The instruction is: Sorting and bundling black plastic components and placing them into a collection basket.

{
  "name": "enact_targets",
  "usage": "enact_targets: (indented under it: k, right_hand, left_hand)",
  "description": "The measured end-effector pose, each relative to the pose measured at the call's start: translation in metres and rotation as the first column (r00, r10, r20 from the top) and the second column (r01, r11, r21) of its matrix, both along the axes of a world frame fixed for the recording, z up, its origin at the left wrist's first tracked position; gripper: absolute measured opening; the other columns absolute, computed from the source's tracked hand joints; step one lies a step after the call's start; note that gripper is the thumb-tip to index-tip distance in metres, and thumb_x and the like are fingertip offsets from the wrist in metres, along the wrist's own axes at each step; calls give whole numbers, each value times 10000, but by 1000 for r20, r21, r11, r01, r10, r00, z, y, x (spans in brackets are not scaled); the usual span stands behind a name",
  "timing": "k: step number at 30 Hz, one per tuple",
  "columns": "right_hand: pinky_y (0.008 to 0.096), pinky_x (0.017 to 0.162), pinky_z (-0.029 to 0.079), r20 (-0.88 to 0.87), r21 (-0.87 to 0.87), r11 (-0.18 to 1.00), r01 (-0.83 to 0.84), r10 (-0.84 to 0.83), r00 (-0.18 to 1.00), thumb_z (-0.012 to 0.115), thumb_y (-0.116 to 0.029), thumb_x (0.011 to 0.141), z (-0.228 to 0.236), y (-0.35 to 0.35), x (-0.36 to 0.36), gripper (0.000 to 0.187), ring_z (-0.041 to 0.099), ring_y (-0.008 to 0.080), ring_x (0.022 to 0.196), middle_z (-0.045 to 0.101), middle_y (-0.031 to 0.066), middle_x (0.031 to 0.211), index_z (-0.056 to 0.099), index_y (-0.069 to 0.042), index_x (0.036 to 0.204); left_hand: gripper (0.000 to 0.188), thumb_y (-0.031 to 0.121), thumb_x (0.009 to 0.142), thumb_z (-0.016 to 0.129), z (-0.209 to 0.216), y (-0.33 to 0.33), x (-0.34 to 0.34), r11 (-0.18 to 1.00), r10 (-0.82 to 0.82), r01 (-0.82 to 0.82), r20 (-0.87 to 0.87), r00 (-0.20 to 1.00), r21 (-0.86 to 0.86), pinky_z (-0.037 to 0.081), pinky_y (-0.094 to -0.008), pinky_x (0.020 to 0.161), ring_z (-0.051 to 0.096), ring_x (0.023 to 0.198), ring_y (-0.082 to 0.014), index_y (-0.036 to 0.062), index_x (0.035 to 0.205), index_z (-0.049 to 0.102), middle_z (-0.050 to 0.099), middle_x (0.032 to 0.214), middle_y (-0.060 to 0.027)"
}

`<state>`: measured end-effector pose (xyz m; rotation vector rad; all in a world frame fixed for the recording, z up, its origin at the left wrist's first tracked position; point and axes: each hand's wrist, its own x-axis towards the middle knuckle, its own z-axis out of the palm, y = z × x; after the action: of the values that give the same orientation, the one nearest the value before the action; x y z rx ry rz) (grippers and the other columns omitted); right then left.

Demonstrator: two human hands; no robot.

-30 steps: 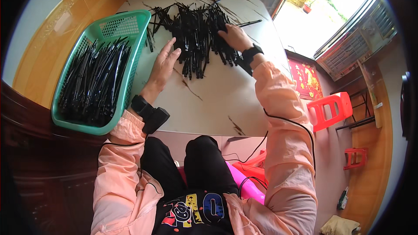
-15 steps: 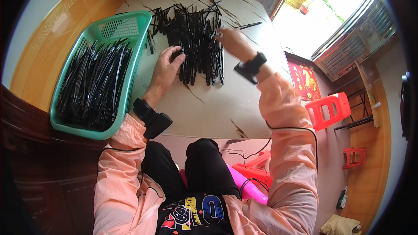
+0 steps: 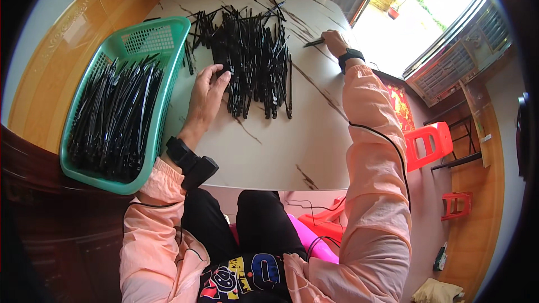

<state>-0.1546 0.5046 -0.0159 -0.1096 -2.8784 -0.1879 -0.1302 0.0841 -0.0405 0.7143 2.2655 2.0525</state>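
Observation:
A pile of slim black sticks [image 3: 255,73] lies on the marble-patterned table, most of them pointing toward me; their exact kind is unclear. At the pile's left edge, my left hand [image 3: 206,94] rests with thumb and forefinger apart, fingertips against the outer sticks. Farther off to the right, my right hand [image 3: 336,42] has its fingers closed round one end of a single black stick [image 3: 313,42] lying apart from the pile. Its fingertips are partly hidden by the hand itself.
A green plastic basket [image 3: 182,50] full of similar black sticks stands left of the pile, near my left forearm. The table [image 3: 281,157] ends just before my knees. A red stool [image 3: 429,145] stands right of the table, and cables hang beneath my right arm.
My right hand has moved from the pile's right side to the lone stick at the far right and closed on it. My left hand has shifted slightly left and down.

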Motion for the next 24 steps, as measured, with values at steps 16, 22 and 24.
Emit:
enact_targets:
  k: [16,22,24]
  right_hand:
    - [357,615,492,274,-226,968,-109,171,947,589,-198,761,62,-113,64,205,610,341,672,632,205,797,657,-4,758]
    - [405,670,495,-162,-181,800,-572,549,820,574,-222,753,88,-206,23,225,603,347,716,629,166,754,651,-15,795]
    - [403,681,497,-178,-143,634,-760,739,650,542,-182,765,79,-239,-1,201,607,337,759,638,155,821,653,-39,853]
  left_hand:
    - [398,263,856,594,4,4,2,1000,-26,26,-29,999,-6,432,-285,855,543,961,-180,-36,1112,537,557,1069,-125]
    - [394,246,850,594,5,-1,4,996,-84,84,-9,996,12,427,-297,860,553,955,-194,-39,1115,534,572,1047,-133]
    - [384,231,846,594,2,1,2,997,-81,80,-44,996,-21,425,-300,860,556,955,-206,-42,1110,536,572,1047,-141]
